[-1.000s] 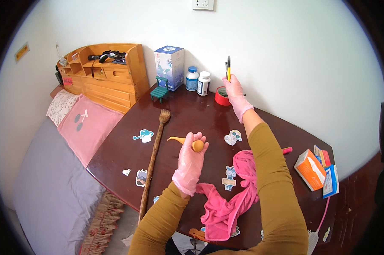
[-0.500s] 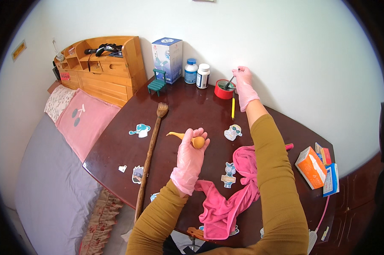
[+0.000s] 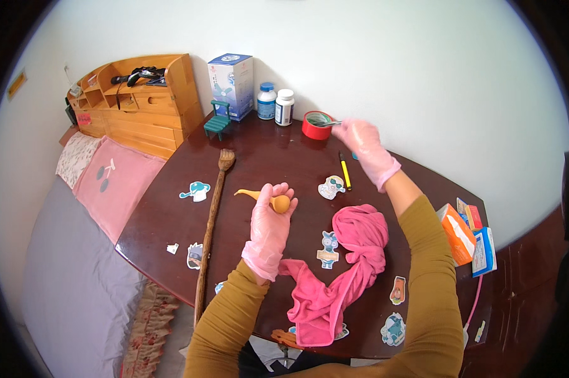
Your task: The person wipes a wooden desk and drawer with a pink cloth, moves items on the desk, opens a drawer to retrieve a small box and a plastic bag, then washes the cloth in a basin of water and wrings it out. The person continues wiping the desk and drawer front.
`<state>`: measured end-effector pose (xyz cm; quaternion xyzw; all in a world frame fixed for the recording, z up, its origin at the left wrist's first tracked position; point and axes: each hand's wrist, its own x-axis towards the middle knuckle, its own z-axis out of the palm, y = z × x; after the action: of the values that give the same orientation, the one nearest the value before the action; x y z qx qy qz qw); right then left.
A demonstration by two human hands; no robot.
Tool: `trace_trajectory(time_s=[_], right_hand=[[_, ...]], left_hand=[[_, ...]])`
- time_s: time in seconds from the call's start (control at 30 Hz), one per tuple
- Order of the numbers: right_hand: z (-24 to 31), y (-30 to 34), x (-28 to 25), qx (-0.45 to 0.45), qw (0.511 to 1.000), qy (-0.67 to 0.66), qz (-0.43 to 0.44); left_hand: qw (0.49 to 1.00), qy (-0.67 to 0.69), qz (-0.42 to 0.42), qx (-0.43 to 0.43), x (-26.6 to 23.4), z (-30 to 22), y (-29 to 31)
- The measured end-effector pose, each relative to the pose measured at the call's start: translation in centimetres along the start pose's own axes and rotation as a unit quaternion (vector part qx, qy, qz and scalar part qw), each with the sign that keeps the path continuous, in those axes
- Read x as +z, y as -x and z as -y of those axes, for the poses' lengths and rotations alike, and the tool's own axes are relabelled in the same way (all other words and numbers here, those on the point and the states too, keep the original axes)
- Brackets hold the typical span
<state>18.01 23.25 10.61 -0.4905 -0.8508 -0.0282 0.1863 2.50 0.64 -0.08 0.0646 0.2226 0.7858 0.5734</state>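
Note:
My left hand (image 3: pixel 270 220), in a clear pink glove, is closed around a small orange-yellow gourd (image 3: pixel 280 203). The gourd's thin curved neck sticks out to the left and its round bulb sits by the fingers. At the far side of the table, my right hand (image 3: pixel 359 142), gloved the same way, pinches a slim dark-grey tool (image 3: pixel 330 124). That tool lies nearly level over the rim of a red round container (image 3: pixel 316 133) with green inside. Motion blurs the right fingertips, so the tool's kind is unclear. A yellow-and-black marker (image 3: pixel 345 171) lies below the right hand.
A pink towel (image 3: pixel 360 239) lies crumpled between my forearms. Left of my left hand lies a long wooden stick with a carved fist-shaped end (image 3: pixel 226 160). Two bottles (image 3: pixel 284 108), a box (image 3: pixel 232 88) and a green toy chair (image 3: pixel 217 121) stand behind. Tissue packs (image 3: pixel 456 236) sit right.
My right hand has dropped lower beside the red container, and the tool has tipped from steep to nearly level. The left hand keeps its hold on the gourd. The view has shifted slightly.

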Motion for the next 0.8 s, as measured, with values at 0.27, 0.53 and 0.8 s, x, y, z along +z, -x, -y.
trace_trajectory(time_s=[0.27,0.53,0.8], right_hand=[[-4.1,2.0,3.4,0.084,0.967,0.021,0.241],[0.3,-6.1,4.7,0.134,0.82,-0.541,-0.127],[0.6,-7.0,4.4,0.159,0.805,-0.537,-0.198]], left_hand=[[1.0,0.002,0.002,0.004,0.3,-0.1,-0.4],[1.0,-0.003,0.015,-0.005,-0.2,-0.2,-0.3],[1.0,0.001,0.022,-0.007,0.1,-0.1,-0.3]])
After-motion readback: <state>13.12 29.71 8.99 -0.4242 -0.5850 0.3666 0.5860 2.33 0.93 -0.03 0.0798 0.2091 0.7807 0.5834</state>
